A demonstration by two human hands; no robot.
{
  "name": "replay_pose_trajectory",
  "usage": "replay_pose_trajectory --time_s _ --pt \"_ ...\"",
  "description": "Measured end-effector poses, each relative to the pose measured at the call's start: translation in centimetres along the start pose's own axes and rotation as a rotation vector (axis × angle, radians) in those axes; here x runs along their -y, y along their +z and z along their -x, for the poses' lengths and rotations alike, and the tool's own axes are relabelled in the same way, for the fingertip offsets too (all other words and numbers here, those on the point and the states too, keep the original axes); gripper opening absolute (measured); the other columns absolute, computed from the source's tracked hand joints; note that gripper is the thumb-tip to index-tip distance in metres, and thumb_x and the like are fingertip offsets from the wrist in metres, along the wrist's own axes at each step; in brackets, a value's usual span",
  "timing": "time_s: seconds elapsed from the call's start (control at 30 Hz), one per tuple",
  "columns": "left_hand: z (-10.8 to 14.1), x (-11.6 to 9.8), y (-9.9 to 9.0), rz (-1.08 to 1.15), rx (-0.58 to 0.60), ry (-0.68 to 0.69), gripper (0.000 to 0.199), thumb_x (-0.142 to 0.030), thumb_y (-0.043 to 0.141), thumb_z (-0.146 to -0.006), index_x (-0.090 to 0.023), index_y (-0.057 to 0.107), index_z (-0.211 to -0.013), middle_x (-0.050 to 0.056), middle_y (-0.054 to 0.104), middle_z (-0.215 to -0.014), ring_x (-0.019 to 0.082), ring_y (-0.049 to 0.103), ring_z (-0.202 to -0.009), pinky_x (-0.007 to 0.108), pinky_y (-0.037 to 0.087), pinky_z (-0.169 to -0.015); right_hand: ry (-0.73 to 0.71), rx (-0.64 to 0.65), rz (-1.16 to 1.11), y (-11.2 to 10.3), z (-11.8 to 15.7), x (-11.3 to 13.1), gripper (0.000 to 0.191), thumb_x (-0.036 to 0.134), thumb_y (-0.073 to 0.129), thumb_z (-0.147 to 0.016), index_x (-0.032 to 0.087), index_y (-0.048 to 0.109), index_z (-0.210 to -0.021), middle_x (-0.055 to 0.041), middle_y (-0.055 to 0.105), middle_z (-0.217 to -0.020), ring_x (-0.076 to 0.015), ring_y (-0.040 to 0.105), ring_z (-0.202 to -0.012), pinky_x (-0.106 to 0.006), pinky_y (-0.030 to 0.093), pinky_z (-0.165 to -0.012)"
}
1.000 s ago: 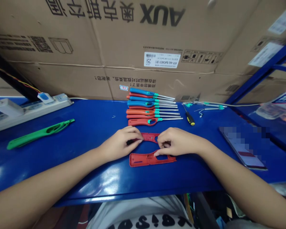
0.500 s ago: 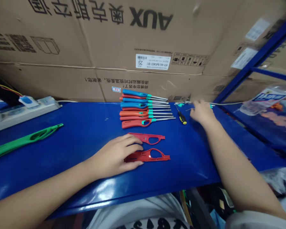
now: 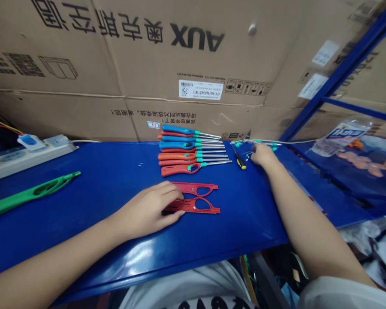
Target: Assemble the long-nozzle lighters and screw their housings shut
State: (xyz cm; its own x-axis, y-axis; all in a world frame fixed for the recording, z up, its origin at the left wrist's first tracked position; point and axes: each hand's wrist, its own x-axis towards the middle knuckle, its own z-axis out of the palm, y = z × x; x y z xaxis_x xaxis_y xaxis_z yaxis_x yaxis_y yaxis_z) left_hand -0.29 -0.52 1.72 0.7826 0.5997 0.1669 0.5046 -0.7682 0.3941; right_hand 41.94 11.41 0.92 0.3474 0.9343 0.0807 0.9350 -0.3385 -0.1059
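Two red lighter casing halves lie one behind the other at the middle of the blue table. My left hand (image 3: 152,207) has its thumb and fingers curled around the handle end of the nearer casing half (image 3: 192,205). Its knuckles partly cover the farther casing half (image 3: 188,188). At the back right, my right hand (image 3: 264,155) is closed with the fingertips down among small turquoise and metal parts (image 3: 270,144); what it pinches is hidden. A black and yellow screwdriver (image 3: 239,161) lies just left of it. Several red, orange and blue stick lighters (image 3: 180,157) are lined up behind the casing halves.
A green lighter casing (image 3: 35,193) lies at the left, below a white power strip (image 3: 48,150). A large cardboard box (image 3: 131,64) stands along the back. To the right are a blue shelf frame (image 3: 344,71) and a clear plastic bag (image 3: 341,137) with orange pieces.
My right hand has lowered its fingers and closed among the small parts. My left hand has curled more tightly at the nearer casing half. The view has shifted slightly.
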Motion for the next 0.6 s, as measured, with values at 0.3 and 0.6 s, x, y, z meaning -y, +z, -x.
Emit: replay_pose_trajectory --time_s 0.3,0.6 --pt "0.0 0.6 -0.8 -0.13 0.031 -0.027 0.031 -0.049 0.063 -0.094 -0.019 0.065 -0.101 0.005 0.066 -0.1 0.025 0.06 -0.095 0.037 0.049 -0.08 0.017 0.095 0.018 -1.8 0.8 0.4 0.035 0.037 0.062 -0.099 0.019 0.062 -0.129 -0.0106 0.062 -0.133 -0.0228 0.064 -0.113 -0.044 0.057 -0.095" --pt "0.0 0.8 -1.1 -0.119 0.059 -0.045 0.024 -0.044 0.061 -0.095 -0.019 0.061 -0.092 0.005 0.063 -0.096 0.023 0.058 -0.091 0.033 0.046 -0.077 0.222 0.128 0.1 -2.6 2.3 1.5 0.037 0.038 0.062 -0.099 0.018 0.06 -0.13 -0.0105 0.062 -0.132 -0.0229 0.065 -0.112 -0.045 0.057 -0.094"
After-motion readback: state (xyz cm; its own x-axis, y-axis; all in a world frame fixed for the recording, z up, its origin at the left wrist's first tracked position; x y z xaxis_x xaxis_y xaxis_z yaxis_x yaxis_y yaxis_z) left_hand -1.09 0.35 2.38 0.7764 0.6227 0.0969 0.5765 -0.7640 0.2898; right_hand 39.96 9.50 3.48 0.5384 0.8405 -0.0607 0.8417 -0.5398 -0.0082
